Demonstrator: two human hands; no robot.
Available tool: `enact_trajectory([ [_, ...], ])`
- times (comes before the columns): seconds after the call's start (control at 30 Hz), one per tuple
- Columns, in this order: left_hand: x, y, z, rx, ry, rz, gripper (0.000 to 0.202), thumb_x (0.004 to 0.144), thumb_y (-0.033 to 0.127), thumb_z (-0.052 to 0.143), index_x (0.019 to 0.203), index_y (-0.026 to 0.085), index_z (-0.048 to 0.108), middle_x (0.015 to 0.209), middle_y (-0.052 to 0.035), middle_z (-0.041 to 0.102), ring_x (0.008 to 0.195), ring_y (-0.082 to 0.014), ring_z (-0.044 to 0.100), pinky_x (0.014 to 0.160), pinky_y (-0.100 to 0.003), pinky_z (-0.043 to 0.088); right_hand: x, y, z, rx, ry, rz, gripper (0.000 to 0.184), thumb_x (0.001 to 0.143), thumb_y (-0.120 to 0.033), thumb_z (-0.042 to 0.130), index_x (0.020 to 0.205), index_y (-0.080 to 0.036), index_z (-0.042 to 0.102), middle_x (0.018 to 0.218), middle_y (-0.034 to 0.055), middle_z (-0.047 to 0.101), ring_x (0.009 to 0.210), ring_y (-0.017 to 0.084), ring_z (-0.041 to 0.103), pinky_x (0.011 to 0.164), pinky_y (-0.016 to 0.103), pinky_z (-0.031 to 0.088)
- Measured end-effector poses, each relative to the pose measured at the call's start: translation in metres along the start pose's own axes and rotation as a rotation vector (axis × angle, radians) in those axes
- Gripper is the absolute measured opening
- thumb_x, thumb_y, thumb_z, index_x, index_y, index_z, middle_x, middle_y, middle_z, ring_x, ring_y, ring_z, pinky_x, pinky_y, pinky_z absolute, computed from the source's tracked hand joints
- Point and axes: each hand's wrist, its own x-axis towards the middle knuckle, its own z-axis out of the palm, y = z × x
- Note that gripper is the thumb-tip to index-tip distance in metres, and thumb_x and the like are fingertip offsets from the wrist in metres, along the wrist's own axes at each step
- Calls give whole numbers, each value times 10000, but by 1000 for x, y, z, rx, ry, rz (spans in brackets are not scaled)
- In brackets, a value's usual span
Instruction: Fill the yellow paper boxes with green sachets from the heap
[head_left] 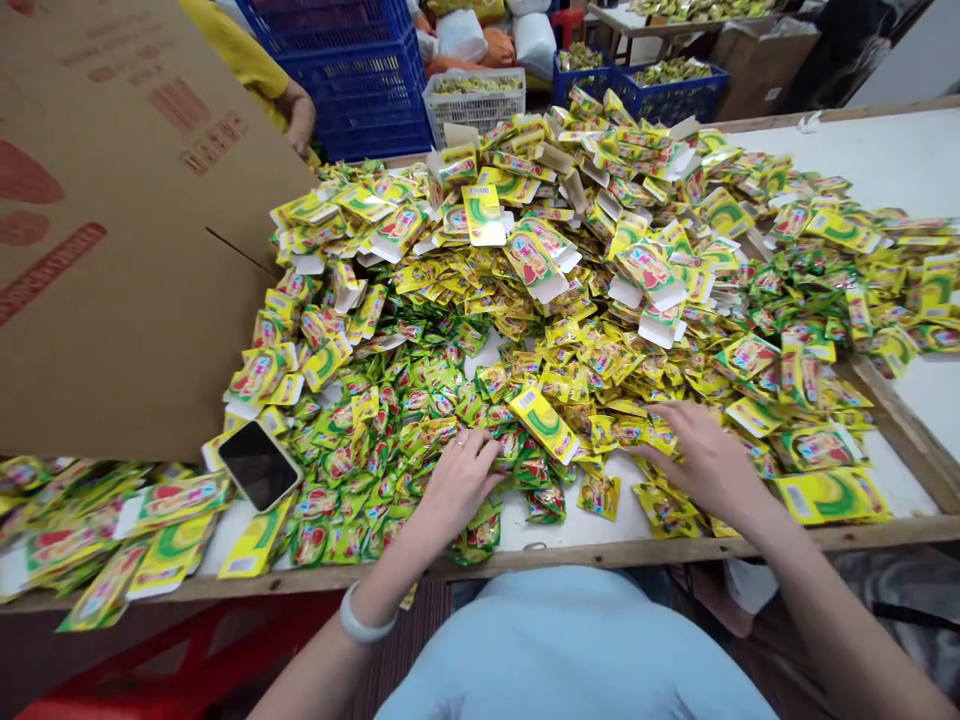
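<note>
A big heap of small yellow-green sachets and flat yellow cartons covers the white table. My left hand lies palm down on the sachets near the front edge, fingers curled over a few of them, a ring on one finger and a pale bangle at the wrist. My right hand rests flat on the sachets to the right, fingers stretched towards the left. Between the hands lies one flat carton.
A phone lies face up at the left on the pile. A large brown cardboard box stands at the left. Another person's arm in a yellow sleeve is behind it. Blue crates and a white basket stand beyond the table.
</note>
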Motion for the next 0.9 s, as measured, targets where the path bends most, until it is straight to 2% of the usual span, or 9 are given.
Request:
enact_trajectory([
  [0.1,-4,7,-8,-280,83,-209,137,918,248,588,1026,177,544,991,-81,630,895,-246,633,802,-400,535,45,-26,29,-76,-112,-94,221,869,-332,681,1029,-183,650,1007,141,656,956,314,597,795,409,504],
  [0.2,-3,22,-11,-768,219,-445,373,914,395,584,1212,193,491,1073,-96,640,772,-206,668,616,-304,551,61,-37,27,22,-95,-111,158,900,-309,631,779,-211,598,787,92,637,788,261,589,694,358,482],
  [0.3,2,34,-4,-1204,144,-481,538,878,553,586,1256,178,513,1078,-124,666,737,-223,691,576,-316,567,48,-38,15,369,-11,23,232,957,-371,560,780,-222,579,698,32,613,646,193,569,597,300,448],
  [0.4,9,44,7,-1420,33,-484,601,832,645,596,1181,155,578,1093,-146,678,749,-242,699,624,-365,591,34,-55,13,750,-62,86,162,958,-374,584,911,-223,621,762,14,651,639,159,596,587,272,466],
  [0.5,14,54,12,-1452,-1,-493,625,833,689,564,1149,153,632,1116,-146,682,850,-274,698,678,-384,597,41,-89,22,874,-36,-10,90,953,-306,601,938,-223,633,828,22,652,695,149,603,623,268,491],
  [0.6,14,68,11,-1419,25,-426,681,850,728,506,1152,137,659,1081,-140,699,1010,-315,663,822,-417,577,55,-118,32,816,119,-113,88,961,-228,567,886,-226,613,807,18,600,699,146,572,618,265,486],
  [0.73,5,85,21,-1203,236,-364,547,929,603,508,1185,142,652,1176,-137,680,1167,-311,591,1016,-438,473,45,-137,44,851,376,56,96,916,-225,627,1007,-246,605,972,60,622,867,183,619,700,298,541],
  [0.83,0,87,32,-1005,301,-241,424,1011,472,404,1214,194,652,1375,-129,570,1347,-296,447,1137,-473,345,23,-140,51,1129,255,272,364,852,-359,715,1177,-251,592,1229,106,616,1068,228,625,776,332,581],
  [0.9,6,79,31,-814,314,-82,389,1029,399,360,1235,232,645,1510,-107,429,1424,-288,333,1181,-503,255,13,-137,49,1282,121,355,381,824,-442,731,1132,-237,640,1144,96,679,969,224,672,720,319,598],
])
